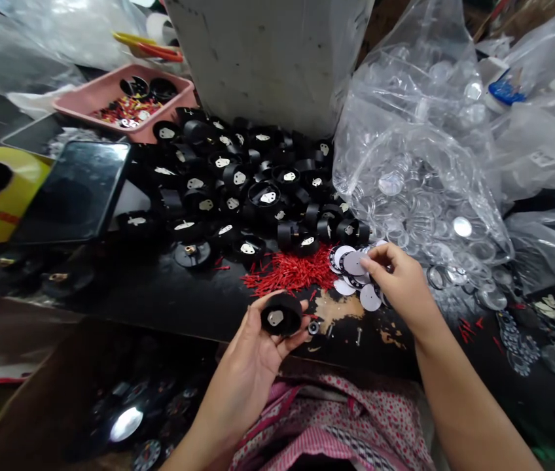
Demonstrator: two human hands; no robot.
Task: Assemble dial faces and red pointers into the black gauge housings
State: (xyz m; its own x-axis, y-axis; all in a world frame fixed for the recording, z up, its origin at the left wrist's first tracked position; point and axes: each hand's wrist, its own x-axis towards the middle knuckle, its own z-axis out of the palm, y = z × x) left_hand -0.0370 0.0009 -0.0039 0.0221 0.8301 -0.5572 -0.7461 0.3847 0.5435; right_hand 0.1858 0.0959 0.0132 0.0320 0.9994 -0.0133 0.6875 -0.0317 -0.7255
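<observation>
My left hand [255, 353] is wrapped round a round black gauge case [282, 325], its hollow side up and a small pale plate inside. Between the thumb and fingers of my right hand [402, 281] is the edge of a white dial disc [354, 263], at the top of a loose pile of dials [370, 298], some plain white and some with black printed rims. Left of these lies a heap of small red pointers [290, 271]. Many more black cases [265, 193] are massed behind, several showing pale plates.
A clear plastic bag [419, 150] of transparent round covers [425, 216] stands to the right. At the back left are a pink tray [120, 121] with red and yellow pieces and a dark-screened tablet [74, 193]. Finished-looking gauges [147, 453] lie below the table's front edge [169, 327].
</observation>
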